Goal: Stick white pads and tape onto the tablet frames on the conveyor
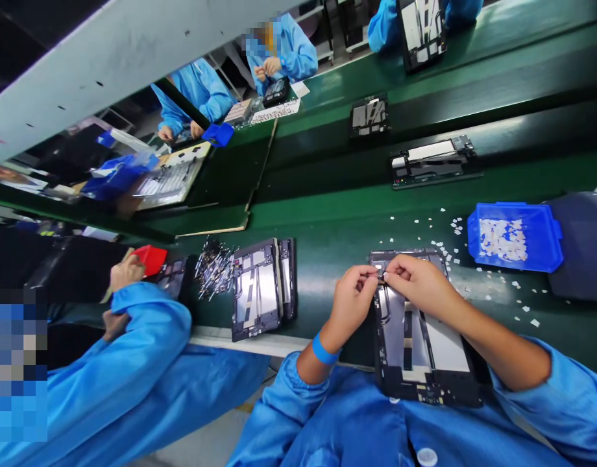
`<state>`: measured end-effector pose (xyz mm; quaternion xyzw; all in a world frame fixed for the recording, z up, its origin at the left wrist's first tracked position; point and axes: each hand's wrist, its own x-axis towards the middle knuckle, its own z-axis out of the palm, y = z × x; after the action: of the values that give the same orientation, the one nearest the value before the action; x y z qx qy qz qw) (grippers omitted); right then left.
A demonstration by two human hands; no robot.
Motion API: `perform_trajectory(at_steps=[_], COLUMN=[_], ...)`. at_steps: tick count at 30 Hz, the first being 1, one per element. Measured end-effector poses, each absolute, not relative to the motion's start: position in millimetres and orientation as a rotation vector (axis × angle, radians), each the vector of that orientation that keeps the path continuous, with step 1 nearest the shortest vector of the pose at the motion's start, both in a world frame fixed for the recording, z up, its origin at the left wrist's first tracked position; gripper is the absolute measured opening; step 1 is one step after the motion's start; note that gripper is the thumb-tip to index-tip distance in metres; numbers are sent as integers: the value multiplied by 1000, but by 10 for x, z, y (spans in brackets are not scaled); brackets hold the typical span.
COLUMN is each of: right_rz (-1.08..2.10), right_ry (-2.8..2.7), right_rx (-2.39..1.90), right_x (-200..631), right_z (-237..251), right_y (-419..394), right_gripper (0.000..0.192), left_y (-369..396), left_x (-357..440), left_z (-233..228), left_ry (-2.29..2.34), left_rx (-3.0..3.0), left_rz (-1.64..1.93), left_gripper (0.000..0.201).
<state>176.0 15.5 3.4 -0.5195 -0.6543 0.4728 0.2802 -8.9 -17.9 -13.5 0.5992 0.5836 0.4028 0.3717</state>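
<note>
An opened tablet [447, 344] lies in front of me with its inner side up, its near end over the table's front edge. At its far left corner my left hand [351, 297] is closed, thumb and fingers pinched together. My right hand [418, 283] also pinches there, from the right, its fingertips almost meeting those of the left. A small dark piece shows between the fingertips, too small to name. Parts of the tablet's far end are covered by my hands.
A blue tray [544, 237] of small white pieces stands at right, with loose white bits [535, 322] around it. Leftward are stacked opened tablets [257, 292] and a pile of small thin parts [213, 269]. A co-worker's hand [126, 272] holds a red object [151, 258]. More tablets [432, 162] lie beyond.
</note>
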Motion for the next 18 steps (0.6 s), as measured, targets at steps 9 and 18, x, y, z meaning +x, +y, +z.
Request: perform_trajectory(at_steps=[9, 18], right_rz=[944, 245], right_ry=[-1898, -2127], right_rx=[-1443, -1231], right_x=[1790, 1779], right_z=[-38, -81], right_y=[80, -72], right_gripper=[15, 24], left_y=[-182, -248], left_x=[83, 98], left_z=[-69, -83], left_ry=[1516, 1650], left_rx=[1211, 1517], left_rz=[997, 1004], left_gripper=[14, 12])
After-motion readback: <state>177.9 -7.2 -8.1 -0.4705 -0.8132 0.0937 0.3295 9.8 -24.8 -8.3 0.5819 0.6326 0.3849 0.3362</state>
